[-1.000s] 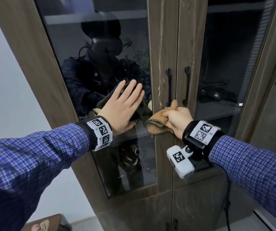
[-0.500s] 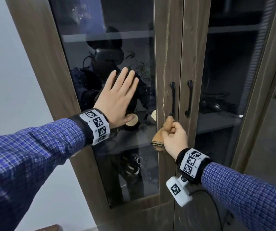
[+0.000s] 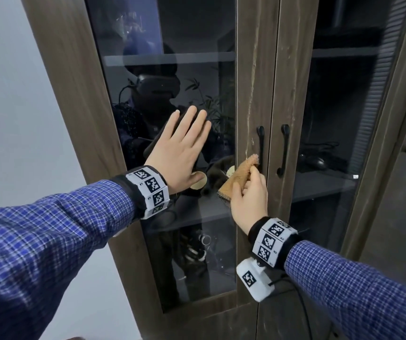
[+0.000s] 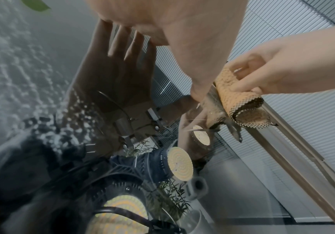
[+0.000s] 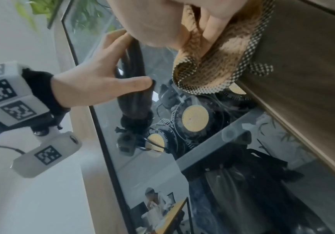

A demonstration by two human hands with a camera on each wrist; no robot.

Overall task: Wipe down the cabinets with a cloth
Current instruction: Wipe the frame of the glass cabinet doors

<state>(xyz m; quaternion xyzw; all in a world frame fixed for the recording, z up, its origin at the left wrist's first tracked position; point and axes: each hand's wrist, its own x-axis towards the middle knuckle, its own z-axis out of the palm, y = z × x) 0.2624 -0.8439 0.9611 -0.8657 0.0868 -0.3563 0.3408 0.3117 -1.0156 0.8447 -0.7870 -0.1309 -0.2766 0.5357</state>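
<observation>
Head view: a wooden cabinet (image 3: 256,69) with two glass doors is filling the frame. The left hand (image 3: 182,153), at centre left, is lying flat against the glass pane (image 3: 162,45) of the left door, fingers straight and together. The right hand (image 3: 248,200), at centre right, is gripping a folded tan cloth (image 3: 240,176), fingers curled round it, and is pressing it against the door's wooden upright, just beside the black handle (image 3: 260,143). A second black handle (image 3: 284,148) is showing on the right door. Left wrist view: the cloth (image 4: 236,98) is sitting at centre right, its checked mesh edge hanging below the thumb. Right wrist view: the cloth (image 5: 218,60) is touching the wood at upper right.
</observation>
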